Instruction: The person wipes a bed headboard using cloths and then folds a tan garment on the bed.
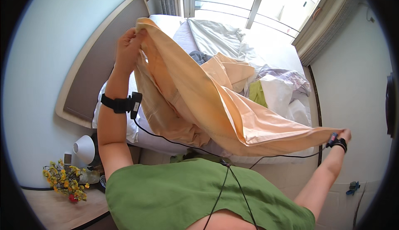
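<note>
A large peach-orange cloth [199, 105] hangs stretched between my two hands over the near side of the bed. My left hand [129, 48], raised near the headboard, grips one end of it. Out at the far right, my right hand [344, 135] holds the other end, its fingers partly hidden. The cloth sags in folds between them, and part hangs below my left hand. Beyond it, another peach cloth [230, 71] lies loosely folded on the bed, beside a dark grey cloth [199, 57]. A green cloth [257, 93] and a white cloth [276, 93] lie to its right.
The padded headboard [103, 55] is at the left. A white lamp [84, 149] and yellow artificial-looking flowers [65, 178] stand at lower left. A pale rumpled cover [215, 38] lies toward the window. Black cables run from my wrist bands to my chest.
</note>
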